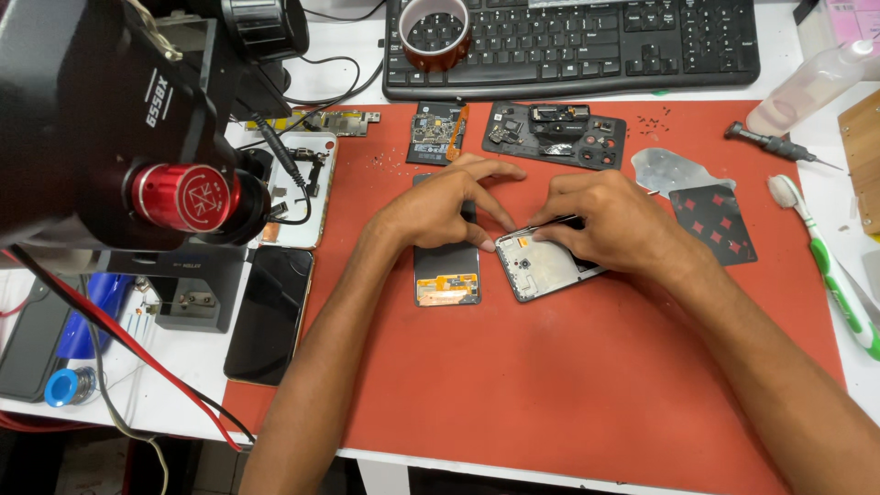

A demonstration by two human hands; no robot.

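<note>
Phone frame [541, 268] on red mat [568, 385] mid-tabletop, your left hand [440, 206] arched over dark screen panel [446, 270], fingers spread, fingertip on frame corner, your right hand [614, 220] fingers pinched on thin tool [550, 223] at frame's top edge

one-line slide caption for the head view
Both hands, left hand and right hand, work on a grey metal phone frame on a red mat.

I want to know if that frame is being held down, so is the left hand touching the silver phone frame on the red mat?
Touching. The head view shows the left hand with a fingertip pressed on the near-left corner of the silver phone frame, no gap visible.
</note>
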